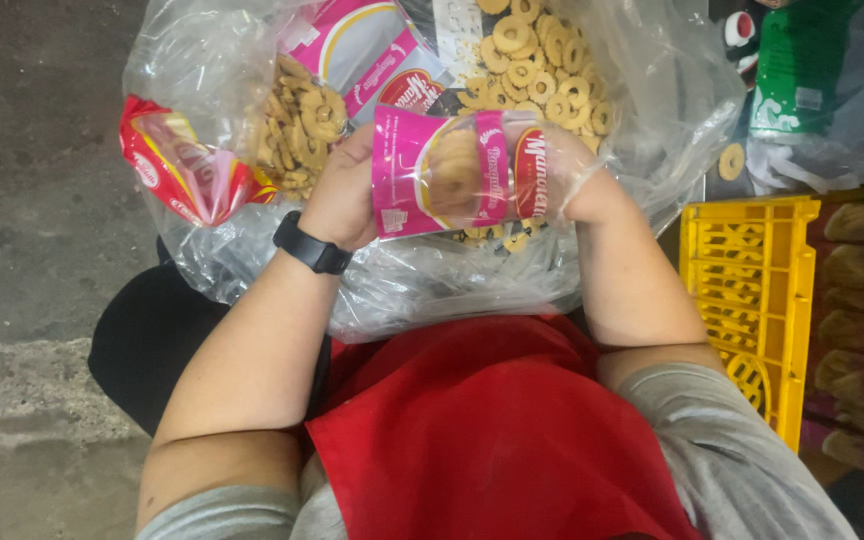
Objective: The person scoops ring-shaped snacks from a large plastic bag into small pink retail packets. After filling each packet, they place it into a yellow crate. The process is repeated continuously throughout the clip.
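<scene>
Hands — left hand [344,195], right hand [574,175] — each grip holding pink cookie packet [452,172] over clear bag [452,280]

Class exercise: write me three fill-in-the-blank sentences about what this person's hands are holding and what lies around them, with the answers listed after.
1. Both hands, the left hand and the right hand, hold a ____ and clear packet of biscuits.
2. The left wrist wears a ____ watch.
3. The crate to the person's right is ____.
4. The loose biscuits in the big clear bag are shaped like ____.

Missing words: pink; black; yellow; rings
</scene>
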A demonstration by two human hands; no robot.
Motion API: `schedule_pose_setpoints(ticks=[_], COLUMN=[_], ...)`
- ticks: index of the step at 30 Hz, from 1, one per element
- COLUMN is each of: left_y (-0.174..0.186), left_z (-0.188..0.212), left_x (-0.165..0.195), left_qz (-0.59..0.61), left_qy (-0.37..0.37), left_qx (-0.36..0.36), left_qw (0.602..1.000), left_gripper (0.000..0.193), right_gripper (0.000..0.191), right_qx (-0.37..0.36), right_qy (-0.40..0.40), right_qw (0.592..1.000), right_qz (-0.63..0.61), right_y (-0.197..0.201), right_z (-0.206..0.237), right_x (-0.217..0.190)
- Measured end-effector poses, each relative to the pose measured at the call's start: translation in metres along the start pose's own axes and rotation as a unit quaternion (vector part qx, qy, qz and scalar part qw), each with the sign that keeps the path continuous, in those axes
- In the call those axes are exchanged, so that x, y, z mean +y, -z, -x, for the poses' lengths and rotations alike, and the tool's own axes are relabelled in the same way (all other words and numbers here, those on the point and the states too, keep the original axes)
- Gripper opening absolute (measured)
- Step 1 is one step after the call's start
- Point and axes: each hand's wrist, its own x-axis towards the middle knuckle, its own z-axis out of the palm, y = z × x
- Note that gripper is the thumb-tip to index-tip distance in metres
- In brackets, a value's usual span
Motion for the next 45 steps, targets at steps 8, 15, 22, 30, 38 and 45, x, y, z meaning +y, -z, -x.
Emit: schedule_pose_setpoints(ticks=[8,15,22,30,38,45], left_y=[-0.007,0.000,-0.009,-0.023,-0.023,-0.025], left_z=[0.000,0.000,-0.002,-0.006,-0.003,-0.004], left_x=[0.005,-0.007,-0.010,0.005,0.012,0.022], left_qz=[0.046,0.026,0.016,0.052,0.046,0.049], left_qy=[0.069,0.061,0.032,0.153,0.147,0.024], left_qx=[-0.004,0.033,0.031,-0.060,-0.072,-0.042], left_qw=[0.997,0.997,0.999,0.985,0.985,0.998], left_gripper=[0.035,0.035,0.039,0.045,0.043,0.036], right_gripper=[0.012,0.019,0.026,0.016,0.045,0.047], right_qx=[0.150,0.165,0.157,0.032,-0.154,-0.060], right_qy=[-0.021,-0.136,-0.120,-0.179,0.101,0.118], right_qw=[0.958,0.928,0.957,0.967,0.983,0.980], right_qz=[-0.244,-0.307,-0.213,-0.177,0.031,-0.148], right_y=[0.013,0.005,0.006,0.013,-0.003,0.016], right_z=[-0.021,-0.022,-0.007,-0.025,0.006,0.009], right_x=[0.049,0.045,0.014,0.041,0.017,-0.006])
